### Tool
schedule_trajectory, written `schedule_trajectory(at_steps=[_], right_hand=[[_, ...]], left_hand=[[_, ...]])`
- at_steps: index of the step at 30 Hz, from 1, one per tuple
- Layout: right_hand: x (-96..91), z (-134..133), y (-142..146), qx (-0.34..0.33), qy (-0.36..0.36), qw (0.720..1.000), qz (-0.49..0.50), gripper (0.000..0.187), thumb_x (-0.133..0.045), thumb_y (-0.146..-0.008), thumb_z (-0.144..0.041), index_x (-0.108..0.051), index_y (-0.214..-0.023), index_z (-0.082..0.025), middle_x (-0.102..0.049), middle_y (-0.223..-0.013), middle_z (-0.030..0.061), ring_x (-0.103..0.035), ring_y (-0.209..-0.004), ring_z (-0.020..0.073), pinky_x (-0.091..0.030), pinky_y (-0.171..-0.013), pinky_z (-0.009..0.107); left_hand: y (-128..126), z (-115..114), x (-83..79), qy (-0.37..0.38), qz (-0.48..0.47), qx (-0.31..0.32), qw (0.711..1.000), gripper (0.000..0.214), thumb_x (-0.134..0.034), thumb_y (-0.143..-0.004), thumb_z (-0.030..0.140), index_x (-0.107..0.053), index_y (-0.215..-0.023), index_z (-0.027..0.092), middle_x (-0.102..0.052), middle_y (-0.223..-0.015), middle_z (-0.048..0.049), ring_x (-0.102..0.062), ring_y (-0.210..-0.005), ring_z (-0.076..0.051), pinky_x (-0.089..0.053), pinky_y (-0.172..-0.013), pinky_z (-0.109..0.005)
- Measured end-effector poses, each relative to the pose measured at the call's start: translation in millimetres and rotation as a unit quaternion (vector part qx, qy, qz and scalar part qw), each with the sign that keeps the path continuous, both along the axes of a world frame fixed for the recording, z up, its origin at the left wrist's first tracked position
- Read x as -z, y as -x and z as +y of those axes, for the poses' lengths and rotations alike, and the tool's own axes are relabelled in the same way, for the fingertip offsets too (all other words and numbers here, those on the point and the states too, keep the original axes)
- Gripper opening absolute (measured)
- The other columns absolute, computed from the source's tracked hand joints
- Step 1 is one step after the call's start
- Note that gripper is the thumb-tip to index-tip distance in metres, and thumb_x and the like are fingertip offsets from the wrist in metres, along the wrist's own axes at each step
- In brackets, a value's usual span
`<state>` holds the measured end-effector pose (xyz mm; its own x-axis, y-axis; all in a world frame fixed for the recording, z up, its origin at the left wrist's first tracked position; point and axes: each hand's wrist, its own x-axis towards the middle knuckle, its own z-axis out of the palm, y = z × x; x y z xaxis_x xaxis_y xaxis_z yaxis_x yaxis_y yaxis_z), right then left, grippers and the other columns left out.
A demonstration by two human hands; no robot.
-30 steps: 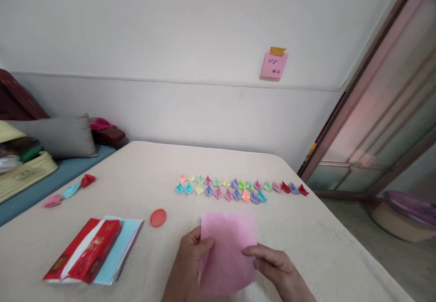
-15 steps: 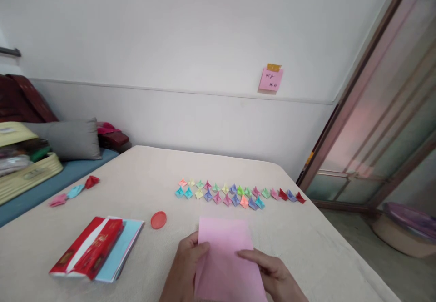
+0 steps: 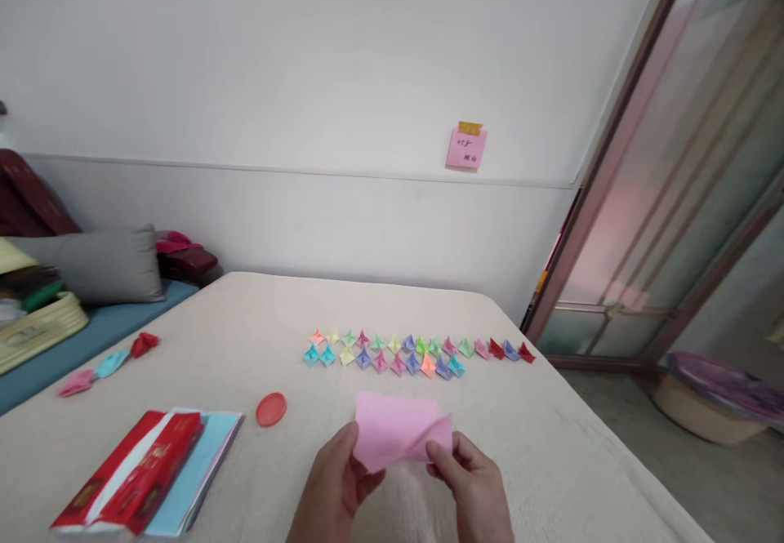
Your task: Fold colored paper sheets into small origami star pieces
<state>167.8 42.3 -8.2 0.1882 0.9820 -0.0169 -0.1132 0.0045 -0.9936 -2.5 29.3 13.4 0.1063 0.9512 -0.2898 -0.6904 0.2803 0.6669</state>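
A sheet of pink paper [image 3: 395,427] is held up in front of me, its lower part bent over so that it looks shorter and wide. My left hand [image 3: 336,482] pinches its left edge, thumb in front and fingers behind. On the right side, my right hand [image 3: 469,478] grips the lower right corner between thumb and fingers, where a flap of the paper curls up. Beyond the sheet, small folded paper pieces [image 3: 380,361] in many colours stand in two rows on the cream-covered table [image 3: 294,306].
To the left lie a red tissue packet [image 3: 131,469] on a stack of coloured paper [image 3: 196,465] and a round red lid [image 3: 270,409]. Several crumpled-looking paper pieces [image 3: 112,362] rest at the far left edge. A pink note [image 3: 466,149] is taped to the wall.
The pink sheet was upright and long; now its lower part is turned up and it shows shorter. My right hand has moved to its lower corner. The view has shifted slightly right.
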Motion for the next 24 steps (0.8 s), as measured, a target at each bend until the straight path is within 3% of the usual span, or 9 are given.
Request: schedule_trajectory(at_steps=[3,5,8,11,13,18,21,24], right_hand=[[3.0,-0.3,6.0,0.044,-0.004,0.999,0.032,0.021,-0.071,-0.068,-0.035,-0.060,-0.062,-0.018,-0.053,-0.058,-0.0040,-0.046,-0.060,0.0144,-0.040,-0.057,0.024],[1.9,-1.1,8.6,0.054,-0.012,0.998,0.037,0.018,-0.070,-0.069,-0.031,-0.058,-0.064,-0.018,-0.052,-0.059,-0.0041,-0.047,-0.060,0.0142,-0.039,-0.058,0.024],[1.1,-2.2,12.2,0.054,-0.018,0.998,0.030,0.018,-0.070,-0.068,-0.029,-0.057,-0.062,-0.019,-0.051,-0.056,-0.0042,-0.046,-0.059,0.0143,-0.038,-0.056,0.024],[2.3,-3.8,17.4,0.048,-0.019,0.998,0.043,0.018,-0.071,-0.065,-0.029,-0.056,-0.062,-0.019,-0.052,-0.054,-0.0041,-0.045,-0.055,0.0139,-0.036,-0.053,0.024],[1.3,-5.2,20.2,0.044,-0.005,0.997,0.071,0.020,-0.072,-0.064,-0.029,-0.058,-0.074,-0.019,-0.058,-0.057,-0.0029,-0.047,-0.054,0.0143,-0.037,-0.052,0.025],[-9.4,-6.8,14.9,0.018,0.055,0.983,0.176,0.071,-0.075,-0.061,-0.030,-0.043,-0.124,-0.019,-0.070,-0.077,0.0026,-0.061,-0.066,0.0204,-0.044,-0.058,0.028],[-11.8,-5.7,9.5,-0.023,0.073,0.977,0.197,0.071,-0.073,-0.059,-0.024,-0.046,-0.124,-0.017,-0.069,-0.073,0.0014,-0.062,-0.065,0.0202,-0.046,-0.060,0.028],[-7.7,-5.4,11.1,-0.019,0.072,0.982,0.175,0.062,-0.072,-0.056,-0.018,-0.053,-0.115,-0.016,-0.067,-0.066,-0.0003,-0.061,-0.063,0.0200,-0.046,-0.059,0.027]], left_hand=[[-7.3,4.0,4.0,0.014,-0.007,-0.014,1.000,0.044,-0.068,-0.068,0.053,-0.066,-0.097,0.021,-0.074,-0.098,-0.0099,-0.066,-0.093,-0.026,-0.050,-0.070,-0.033],[-11.8,7.0,7.7,-0.011,0.018,-0.007,1.000,0.046,-0.078,-0.059,0.045,-0.065,-0.097,0.023,-0.073,-0.099,-0.0084,-0.066,-0.095,-0.026,-0.050,-0.069,-0.031],[-17.0,8.1,10.5,-0.016,0.069,-0.044,0.997,0.045,-0.086,-0.047,0.029,-0.067,-0.087,0.020,-0.074,-0.083,-0.0046,-0.067,-0.080,-0.021,-0.049,-0.064,-0.026],[-18.2,3.2,7.1,-0.029,0.080,-0.094,0.992,0.034,-0.082,-0.056,0.031,-0.069,-0.083,0.016,-0.072,-0.079,-0.0047,-0.065,-0.074,-0.018,-0.050,-0.068,-0.026],[-16.7,-1.3,2.2,-0.038,0.070,-0.105,0.991,0.027,-0.077,-0.064,0.031,-0.070,-0.084,0.014,-0.072,-0.083,-0.0064,-0.065,-0.076,-0.018,-0.051,-0.072,-0.028],[-9.6,-6.3,-7.7,-0.044,0.055,-0.075,0.995,0.021,-0.071,-0.072,0.025,-0.072,-0.088,0.012,-0.073,-0.085,-0.0088,-0.065,-0.077,-0.019,-0.051,-0.071,-0.028],[-6.4,-6.3,-9.3,-0.057,0.066,-0.036,0.996,0.024,-0.069,-0.075,0.026,-0.072,-0.092,0.010,-0.073,-0.082,-0.0097,-0.066,-0.076,-0.019,-0.050,-0.069,-0.027],[-6.1,-5.9,-8.2,-0.071,0.064,-0.031,0.995,0.025,-0.070,-0.074,0.028,-0.072,-0.093,0.012,-0.073,-0.083,-0.0095,-0.065,-0.077,-0.020,-0.050,-0.072,-0.029]])
